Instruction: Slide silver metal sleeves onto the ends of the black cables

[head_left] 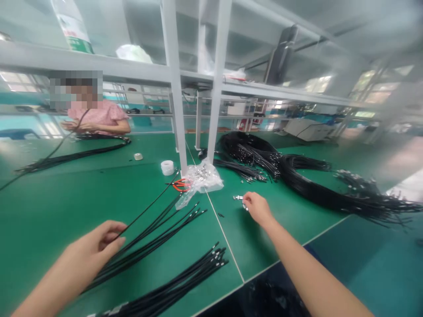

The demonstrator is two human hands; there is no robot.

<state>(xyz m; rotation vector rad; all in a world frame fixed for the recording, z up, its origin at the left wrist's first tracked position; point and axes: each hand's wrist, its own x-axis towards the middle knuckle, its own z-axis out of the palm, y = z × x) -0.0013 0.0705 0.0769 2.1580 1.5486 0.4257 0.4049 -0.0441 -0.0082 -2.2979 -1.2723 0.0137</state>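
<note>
My left hand is closed around a thin black cable, whose far end rises toward the orange-handled pliers. Under and beside that hand lie several loose black cables with pale tips. A thicker cable bundle rests nearer the front edge. Over the right part of the table, my right hand pinches small silvery metal fittings between thumb and fingers; their exact shape is too small to tell. Tiny black pieces lie to its left.
A clear plastic bag of small metal parts sits by the white shelf posts. White tape roll stands left of it. Large black cable coils cover the right back. Across the green table a person sits handling cables.
</note>
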